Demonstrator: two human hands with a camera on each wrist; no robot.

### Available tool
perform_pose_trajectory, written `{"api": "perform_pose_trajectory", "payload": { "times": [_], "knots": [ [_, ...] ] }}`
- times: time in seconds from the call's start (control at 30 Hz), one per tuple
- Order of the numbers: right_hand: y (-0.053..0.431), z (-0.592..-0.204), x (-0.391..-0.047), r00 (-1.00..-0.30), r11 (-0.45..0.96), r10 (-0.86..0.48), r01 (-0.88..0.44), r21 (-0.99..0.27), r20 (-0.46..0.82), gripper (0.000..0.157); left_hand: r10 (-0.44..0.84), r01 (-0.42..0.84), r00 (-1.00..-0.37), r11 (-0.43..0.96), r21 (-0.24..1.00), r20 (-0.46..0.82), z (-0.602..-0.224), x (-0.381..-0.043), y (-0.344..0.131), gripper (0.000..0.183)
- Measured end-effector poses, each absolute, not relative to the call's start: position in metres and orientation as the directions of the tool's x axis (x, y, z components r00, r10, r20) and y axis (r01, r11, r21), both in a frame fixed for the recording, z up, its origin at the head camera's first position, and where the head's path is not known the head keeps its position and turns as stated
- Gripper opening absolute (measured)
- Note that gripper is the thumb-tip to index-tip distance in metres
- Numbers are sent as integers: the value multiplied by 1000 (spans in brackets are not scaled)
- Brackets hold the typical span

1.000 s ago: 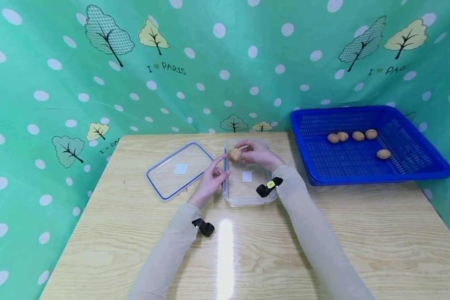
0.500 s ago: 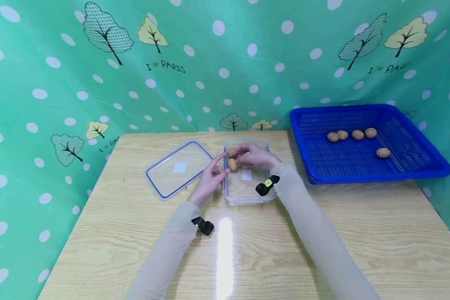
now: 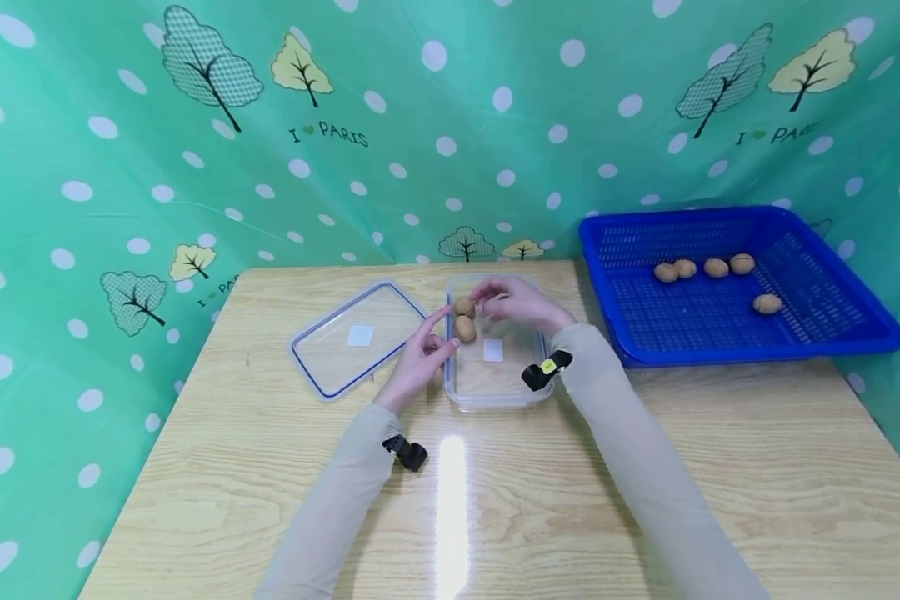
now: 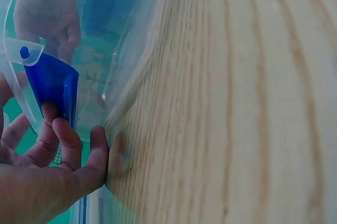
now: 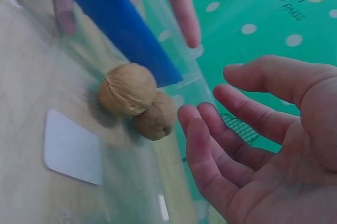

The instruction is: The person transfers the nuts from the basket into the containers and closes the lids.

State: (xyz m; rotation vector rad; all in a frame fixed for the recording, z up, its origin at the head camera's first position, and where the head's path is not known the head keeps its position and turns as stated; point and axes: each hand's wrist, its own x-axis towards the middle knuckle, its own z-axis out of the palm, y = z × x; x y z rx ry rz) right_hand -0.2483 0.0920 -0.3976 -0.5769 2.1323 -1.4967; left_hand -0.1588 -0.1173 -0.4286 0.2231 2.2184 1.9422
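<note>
Green cloth (image 3: 390,50) rises behind you and drops down both sides, scattered with white dots, checked and yellow trees, and the words "I PARIS" around a small heart. Below it runs your tabletop (image 3: 195,500), pale wood grain, with a bright strip of glare (image 3: 451,517) between your two sleeved forearms.

On that wood, near the far edge, sits your clear container (image 3: 498,398), a white square label (image 3: 492,350) showing on its floor. Two walnuts (image 3: 464,328) are in there, one right behind the other along the left wall.

Your right hand (image 3: 520,302) hangs just beside them, fingers loosely bent and parted, nothing between them. Your left hand (image 3: 417,360) is at the container's left side, forefinger and thumb spread, fingertips at the blue latch (image 4: 50,81).

To the left, the blue-edged lid (image 3: 382,317) lies flat and slanted on the wood. Over at far right, the blue basket (image 3: 757,357) carries five more walnuts (image 3: 767,303): four along the back, one nearer you.
</note>
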Motion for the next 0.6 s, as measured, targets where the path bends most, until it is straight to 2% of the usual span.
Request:
{"api": "perform_pose_trajectory", "payload": {
  "times": [0.23,0.6],
  "knots": [
    [99,-383,-245,-799,337,-588,-101,-936,-126,38,211,0,-977,140,990,-30,-446,-165,-121,60],
    [123,-369,-240,-824,326,-557,-101,-940,-105,37,212,0,-977,155,988,-33,-444,-164,-122,59]
  ]
}}
